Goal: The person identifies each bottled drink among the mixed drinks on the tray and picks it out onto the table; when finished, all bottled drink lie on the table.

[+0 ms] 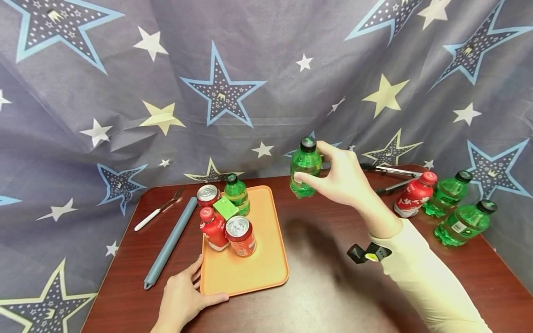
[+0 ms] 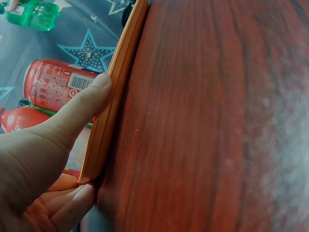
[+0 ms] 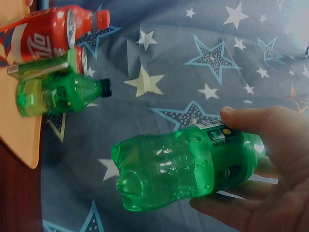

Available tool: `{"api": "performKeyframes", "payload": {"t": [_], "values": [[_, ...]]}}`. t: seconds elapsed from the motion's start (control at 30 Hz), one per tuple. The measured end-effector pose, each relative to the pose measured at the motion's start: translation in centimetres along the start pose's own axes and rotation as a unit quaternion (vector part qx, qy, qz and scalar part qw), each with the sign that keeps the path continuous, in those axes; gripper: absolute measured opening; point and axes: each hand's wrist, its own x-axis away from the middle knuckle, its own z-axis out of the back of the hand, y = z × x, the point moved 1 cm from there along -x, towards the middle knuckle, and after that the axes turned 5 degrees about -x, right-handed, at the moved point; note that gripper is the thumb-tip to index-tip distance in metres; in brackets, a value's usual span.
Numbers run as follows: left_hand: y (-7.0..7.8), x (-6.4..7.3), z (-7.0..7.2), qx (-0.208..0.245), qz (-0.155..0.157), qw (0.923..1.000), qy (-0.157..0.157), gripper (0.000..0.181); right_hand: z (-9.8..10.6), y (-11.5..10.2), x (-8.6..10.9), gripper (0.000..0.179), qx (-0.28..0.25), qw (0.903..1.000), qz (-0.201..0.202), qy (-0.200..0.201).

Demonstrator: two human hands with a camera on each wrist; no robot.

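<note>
My right hand point(image 1: 342, 178) grips a green soda bottle point(image 1: 306, 162) with a black cap, held upright in the air right of the tray. In the right wrist view the bottle's lobed base point(image 3: 133, 176) and part of its label show. My left hand point(image 1: 183, 293) holds the near left corner of the orange tray point(image 1: 266, 268), thumb along its rim. On the tray's left half stand a red can point(image 1: 241, 238), a second red can point(image 1: 207, 195), a red bottle point(image 1: 214, 230), another green bottle point(image 1: 237, 194) and a small green box point(image 1: 226, 208).
Left of the tray lie a grey-blue rod point(image 1: 170, 243) and a white-handled fork point(image 1: 158, 210). At the right are a red bottle point(image 1: 416, 194), two green bottles point(image 1: 447, 193) and black-handled metal tongs point(image 1: 389, 170). A star-patterned curtain point(image 1: 266, 92) hangs behind the table.
</note>
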Motion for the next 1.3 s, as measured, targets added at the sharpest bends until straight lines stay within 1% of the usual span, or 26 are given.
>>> {"api": "performKeyframes", "payload": {"t": [0.17, 0.33, 0.53, 0.73, 0.97, 1.1, 1.3], "values": [[-0.1, 0.0, 0.0, 0.004, 0.001, 1.0, -0.001, 0.137, 0.4, 0.9, 0.2, 0.041, 0.022, 0.9997, -0.004, 0.005], [0.0, 0.1, 0.2, 0.013, 0.003, 0.9999, -0.003, 0.136, 0.6, 2.0, 0.6, 0.041, 0.026, 0.9995, -0.014, 0.012], [0.1, 0.2, 0.2, 0.018, 0.002, 0.9998, 0.001, 0.135, 0.9, 3.3, 1.0, 0.04, 0.035, 0.999, -0.024, 0.017], [0.0, 0.1, 0.1, 0.023, 0.013, 0.9996, -0.01, 0.136, 1.4, 4.4, 1.5, 0.041, 0.049, 0.9978, -0.036, 0.026], [0.0, 0.1, 0.0, 0.026, 0.01, 0.9996, -0.007, 0.137, 2.4, 5.6, 2.2, 0.041, 0.062, 0.9964, -0.048, 0.032], [0.0, 0.2, 0.0, 0.028, 0.009, 0.9996, -0.006, 0.136, 3.1, 6.3, 2.7, 0.041, 0.074, 0.9945, -0.061, 0.043], [0.0, 0.2, 0.0, 0.035, 0.007, 0.9994, -0.002, 0.136, 4.1, 7.5, 3.5, 0.042, 0.087, 0.9921, -0.068, 0.06]]}}
